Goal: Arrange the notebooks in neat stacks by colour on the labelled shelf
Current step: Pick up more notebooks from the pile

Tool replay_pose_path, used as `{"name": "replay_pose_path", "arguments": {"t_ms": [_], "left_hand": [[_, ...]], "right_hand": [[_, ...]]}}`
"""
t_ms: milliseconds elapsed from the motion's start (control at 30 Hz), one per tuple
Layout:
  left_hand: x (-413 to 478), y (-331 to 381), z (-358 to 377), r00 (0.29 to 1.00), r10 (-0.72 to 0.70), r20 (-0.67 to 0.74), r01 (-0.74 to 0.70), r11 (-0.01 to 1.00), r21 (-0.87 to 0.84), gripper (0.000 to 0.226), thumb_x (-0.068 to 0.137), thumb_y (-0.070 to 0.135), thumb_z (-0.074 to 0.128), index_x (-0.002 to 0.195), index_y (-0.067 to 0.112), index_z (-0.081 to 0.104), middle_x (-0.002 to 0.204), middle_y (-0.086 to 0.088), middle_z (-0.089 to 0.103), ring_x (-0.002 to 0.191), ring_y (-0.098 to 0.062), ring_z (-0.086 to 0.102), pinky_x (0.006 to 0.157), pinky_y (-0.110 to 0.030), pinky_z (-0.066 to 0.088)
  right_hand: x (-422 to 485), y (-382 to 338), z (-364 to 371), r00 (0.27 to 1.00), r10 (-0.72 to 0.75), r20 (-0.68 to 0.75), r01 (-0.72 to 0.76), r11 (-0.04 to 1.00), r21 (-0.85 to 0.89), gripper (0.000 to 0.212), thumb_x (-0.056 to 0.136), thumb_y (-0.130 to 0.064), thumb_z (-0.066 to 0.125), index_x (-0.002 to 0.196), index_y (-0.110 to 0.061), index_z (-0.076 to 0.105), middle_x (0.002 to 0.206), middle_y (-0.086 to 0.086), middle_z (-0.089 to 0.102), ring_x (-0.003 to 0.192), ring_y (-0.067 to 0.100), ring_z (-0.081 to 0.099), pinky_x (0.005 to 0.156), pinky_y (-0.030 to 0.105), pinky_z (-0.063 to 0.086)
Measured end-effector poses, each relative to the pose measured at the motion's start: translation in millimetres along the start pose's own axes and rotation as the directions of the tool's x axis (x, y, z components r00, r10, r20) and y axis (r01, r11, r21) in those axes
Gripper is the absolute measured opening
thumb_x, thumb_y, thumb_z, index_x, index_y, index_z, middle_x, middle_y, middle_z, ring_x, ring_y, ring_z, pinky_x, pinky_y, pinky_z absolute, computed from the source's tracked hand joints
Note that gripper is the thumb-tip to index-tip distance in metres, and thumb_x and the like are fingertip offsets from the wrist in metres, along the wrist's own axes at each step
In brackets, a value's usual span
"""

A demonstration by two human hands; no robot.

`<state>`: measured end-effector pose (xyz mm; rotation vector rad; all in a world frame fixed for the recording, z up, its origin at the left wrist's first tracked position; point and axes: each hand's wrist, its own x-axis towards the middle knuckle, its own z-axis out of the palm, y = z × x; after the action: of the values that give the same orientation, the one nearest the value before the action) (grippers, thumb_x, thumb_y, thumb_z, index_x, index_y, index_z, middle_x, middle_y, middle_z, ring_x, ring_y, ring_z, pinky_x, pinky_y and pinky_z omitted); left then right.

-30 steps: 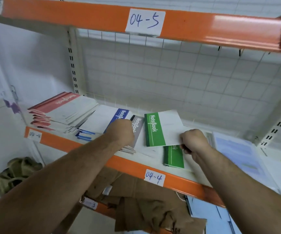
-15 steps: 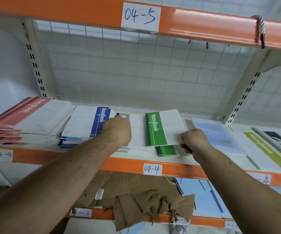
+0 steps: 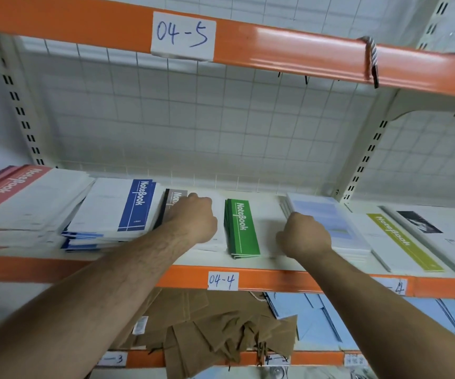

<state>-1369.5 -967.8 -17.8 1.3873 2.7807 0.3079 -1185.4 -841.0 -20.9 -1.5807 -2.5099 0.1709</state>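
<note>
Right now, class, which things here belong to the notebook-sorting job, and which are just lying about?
For the job: red-banded notebook stack; blue-banded notebook stack; grey-banded notebook stack under the left hand; green-banded notebook stack at the right hand; orange shelf beam labelled 04-4.
Just lying about: brown paper bags lower down; white cord round the upper beam.

glossy orange metal beam (image 3: pixel 303 54), paper notebooks (image 3: pixel 241 228)

Probably a stockroom: numbered orange shelves (image 3: pixel 289 280).
</note>
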Motion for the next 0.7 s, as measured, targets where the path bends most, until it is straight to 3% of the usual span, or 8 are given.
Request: {"name": "replay_pose_path", "arguments": {"t_ms": [167, 333, 500, 700], "left_hand": [[2.9, 3.4, 4.4, 1.000, -0.008, 0.006, 0.008, 1.000, -0.006, 0.040, 0.096, 0.032, 0.048, 0.133, 0.017, 0.056, 0.134, -0.009, 0.050, 0.120, -0.027, 0.050, 0.091, -0.038, 0.049], [4.7, 5.6, 7.6, 1.000, -0.024, 0.011, 0.024, 1.000, -0.003, 0.042, 0.096, 0.035, 0.048, 0.133, 0.018, 0.055, 0.133, -0.008, 0.051, 0.120, -0.026, 0.050, 0.090, -0.037, 0.049], [4.2, 10.5, 10.4, 0.999, -0.039, 0.018, 0.039, 0.999, -0.010, 0.040, 0.096, 0.034, 0.048, 0.132, 0.018, 0.056, 0.132, -0.006, 0.050, 0.119, -0.025, 0.050, 0.088, -0.038, 0.050], [4.1, 13.8, 10.6, 0.999, -0.047, 0.014, 0.047, 0.999, -0.006, 0.039, 0.096, 0.035, 0.048, 0.131, 0.019, 0.056, 0.130, -0.005, 0.050, 0.118, -0.024, 0.049, 0.082, -0.036, 0.048]], "right_hand": [[2.2, 6.5, 3.0, 0.997, -0.074, 0.013, 0.075, 0.994, -0.083, 0.007, 0.086, -0.019, 0.057, 0.092, -0.016, 0.052, 0.100, 0.005, 0.067, 0.083, 0.027, 0.059, 0.064, 0.025, 0.039], [5.8, 5.8, 1.6, 0.994, -0.105, 0.033, 0.108, 0.988, -0.109, 0.013, 0.088, -0.020, 0.056, 0.100, -0.015, 0.056, 0.104, 0.005, 0.066, 0.093, 0.026, 0.063, 0.065, 0.027, 0.039], [7.4, 3.1, -1.7, 0.990, -0.119, 0.075, 0.127, 0.985, -0.117, 0.011, 0.088, -0.020, 0.057, 0.092, -0.018, 0.047, 0.095, 0.003, 0.061, 0.080, 0.023, 0.052, 0.066, 0.026, 0.040], [5.9, 1.7, -8.3, 0.985, -0.132, 0.108, 0.147, 0.979, -0.144, 0.011, 0.087, -0.021, 0.059, 0.089, -0.017, 0.049, 0.082, 0.000, 0.053, 0.078, 0.023, 0.052, 0.065, 0.026, 0.041]]}}
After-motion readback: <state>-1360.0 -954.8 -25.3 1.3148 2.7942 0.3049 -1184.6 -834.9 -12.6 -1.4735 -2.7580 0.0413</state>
